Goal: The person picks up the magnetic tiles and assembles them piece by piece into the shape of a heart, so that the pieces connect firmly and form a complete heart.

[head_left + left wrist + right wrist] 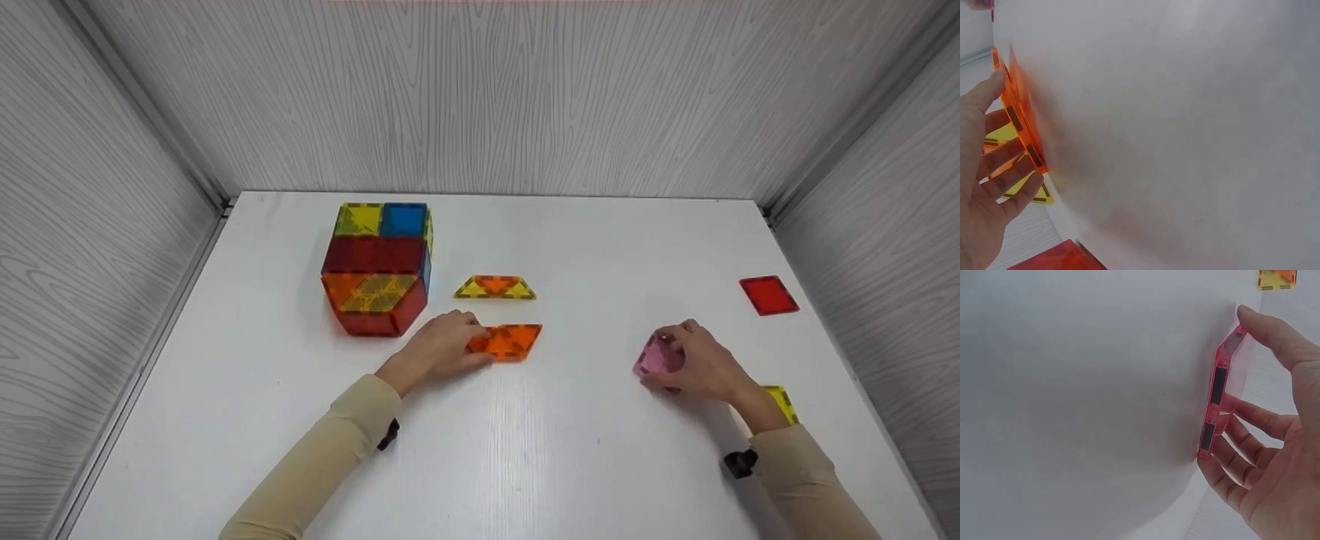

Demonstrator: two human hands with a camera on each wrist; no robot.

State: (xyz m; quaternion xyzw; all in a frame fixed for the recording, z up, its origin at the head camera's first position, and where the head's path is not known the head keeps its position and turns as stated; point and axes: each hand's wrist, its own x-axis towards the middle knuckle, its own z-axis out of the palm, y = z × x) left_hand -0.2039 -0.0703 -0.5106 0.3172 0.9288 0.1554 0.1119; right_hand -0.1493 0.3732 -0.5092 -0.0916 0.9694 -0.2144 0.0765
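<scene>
My left hand (444, 349) holds the left end of an orange magnetic tile piece (516, 343), a slanted four-sided shape low over the white table. In the left wrist view its thumb and fingers grip the orange edge (1014, 117). Just behind it lies a yellow-and-orange trapezoid of magnetic tiles (496, 287). To the right, my right hand (705, 365) pinches a pink magnetic tile (655, 355) between thumb and fingers; dark magnets show along its edge (1217, 385) in the right wrist view.
A block of yellow, blue and red magnetic tiles (375, 255) stands at the back left of the table (570, 465). A red tile (769, 295) lies near the right edge. Beneath the right forearm, a yellow tile (782, 401) is partly hidden. Grey panels (480, 97) surround the table.
</scene>
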